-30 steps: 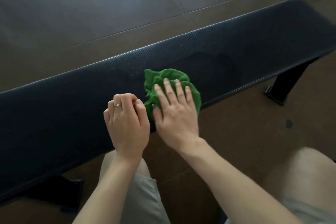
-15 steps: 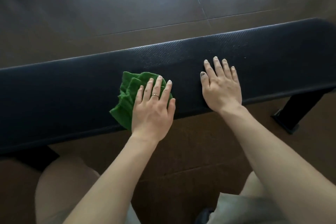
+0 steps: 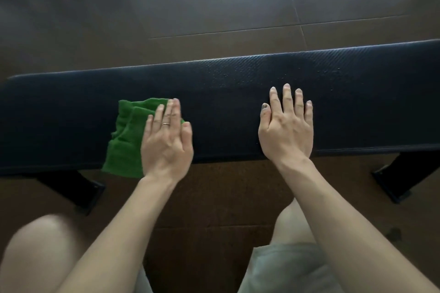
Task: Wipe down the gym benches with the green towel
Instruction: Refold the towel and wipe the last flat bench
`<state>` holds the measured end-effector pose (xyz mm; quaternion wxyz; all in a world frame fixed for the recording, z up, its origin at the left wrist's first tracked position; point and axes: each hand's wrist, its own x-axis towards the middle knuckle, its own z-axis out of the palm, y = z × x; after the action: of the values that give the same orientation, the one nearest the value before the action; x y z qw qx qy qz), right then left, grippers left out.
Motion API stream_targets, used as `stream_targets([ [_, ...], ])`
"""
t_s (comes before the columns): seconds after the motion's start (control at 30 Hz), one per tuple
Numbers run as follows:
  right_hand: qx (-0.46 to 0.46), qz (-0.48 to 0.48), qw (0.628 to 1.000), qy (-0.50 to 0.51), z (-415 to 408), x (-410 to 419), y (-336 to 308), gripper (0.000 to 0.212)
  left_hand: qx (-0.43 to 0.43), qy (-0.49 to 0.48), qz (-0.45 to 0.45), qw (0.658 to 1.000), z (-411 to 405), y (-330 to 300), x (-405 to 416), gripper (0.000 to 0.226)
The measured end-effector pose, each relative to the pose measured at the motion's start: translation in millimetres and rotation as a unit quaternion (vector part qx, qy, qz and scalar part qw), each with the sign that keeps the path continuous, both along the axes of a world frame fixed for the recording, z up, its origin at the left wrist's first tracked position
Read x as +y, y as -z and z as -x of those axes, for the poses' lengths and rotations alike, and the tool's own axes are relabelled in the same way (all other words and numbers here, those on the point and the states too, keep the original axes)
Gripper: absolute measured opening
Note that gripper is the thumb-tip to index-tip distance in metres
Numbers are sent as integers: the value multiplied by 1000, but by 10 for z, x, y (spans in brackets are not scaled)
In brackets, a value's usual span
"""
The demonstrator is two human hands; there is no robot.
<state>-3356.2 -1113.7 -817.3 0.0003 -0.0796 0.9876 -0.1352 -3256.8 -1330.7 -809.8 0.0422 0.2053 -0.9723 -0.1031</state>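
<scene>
Your left hand (image 3: 166, 143) presses the towel (image 3: 128, 135) flat on the table (image 3: 226, 112), right hand (image 3: 285, 126) flat, holding nothing; towel overhangs near edge & could slip off.

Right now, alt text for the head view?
A person's left hand presses a green towel flat on a black gym bench, while the right hand rests open on the pad. Bare knees and a dark floor frame the bench.
</scene>
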Motion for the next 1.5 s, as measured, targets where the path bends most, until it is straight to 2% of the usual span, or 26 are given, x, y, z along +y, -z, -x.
stream_targets([
  [0.13,11,16,1000,1,15,40,5,59,-11,134,-16,991,242,-58,702,66],
  [0.2,13,20,1000,2,15,50,10,58,-18,199,-20,980,279,-123,740,63],
  [0.3,13,27,1000,1,34,25,-3,58,-26,159,32,986,150,-201,263,62],
  [0.37,14,20,1000,2,51,-8,5,59,-69,115,52,990,-20,-180,21,66],
  [0.47,-5,-10,1000,0,40,-15,6,60,-87,111,70,988,-82,-72,110,69],
  [0.6,-31,-26,999,-21,148,-192,-47,62,-43,179,67,981,123,-102,230,67],
  [0.7,-17,-23,998,-52,238,-401,-35,61,-65,223,44,972,194,-132,162,67],
  [0.8,-13,-7,999,-38,269,-419,6,60,-75,195,33,977,450,-95,-45,63],
  [1.0,-7,-8,1000,-29,265,-439,18,59,-104,63,40,992,1297,-68,-1080,61],
  [1.17,6,-1,1000,-20,260,-438,42,58,-108,10,49,993,1450,-62,-996,63],
  [1.27,13,12,1000,-15,246,-424,39,61,-116,49,57,990,1181,-103,-531,68],
  [1.4,24,35,999,-6,223,-411,21,62,-91,196,43,975,753,-93,116,68],
  [1.5,30,41,999,-8,211,-409,12,63,-77,260,31,962,854,-88,-212,66],
])
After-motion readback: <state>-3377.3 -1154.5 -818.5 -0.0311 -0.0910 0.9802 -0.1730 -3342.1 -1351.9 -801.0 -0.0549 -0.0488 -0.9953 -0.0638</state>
